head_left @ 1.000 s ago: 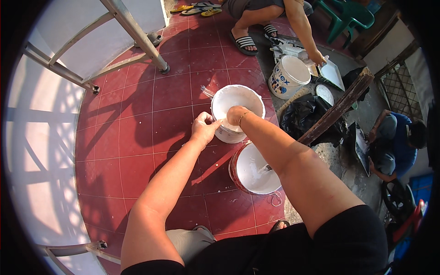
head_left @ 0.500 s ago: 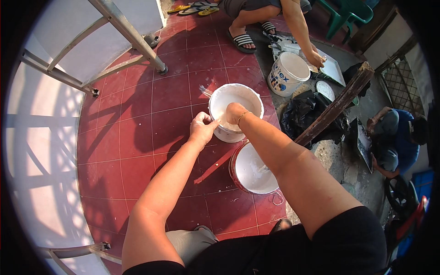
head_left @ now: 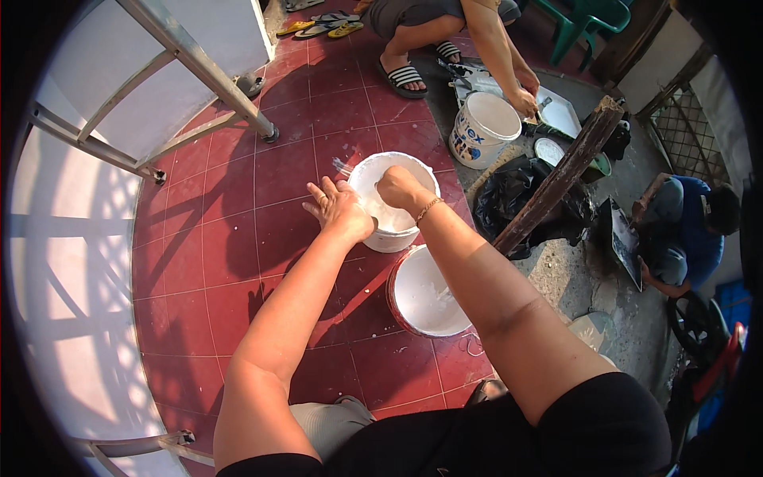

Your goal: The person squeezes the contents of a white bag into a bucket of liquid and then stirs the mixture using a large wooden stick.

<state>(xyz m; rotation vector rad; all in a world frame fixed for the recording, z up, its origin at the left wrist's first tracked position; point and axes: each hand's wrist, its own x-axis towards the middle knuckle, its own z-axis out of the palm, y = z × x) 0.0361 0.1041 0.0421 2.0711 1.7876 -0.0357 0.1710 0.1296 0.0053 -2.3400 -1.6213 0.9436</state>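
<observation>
Blue-lettered far bucket. Left hand: grip apart. Right hand at pail: grip, can't tell.

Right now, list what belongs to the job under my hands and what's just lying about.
Job in hand:
- white bucket, with your left hand at its side and right hand at its mouth
- red-sided bucket close by, probably

Apparently just lying about:
- flip-flops on the tiles
- green plastic chair
- black plastic bag
</observation>
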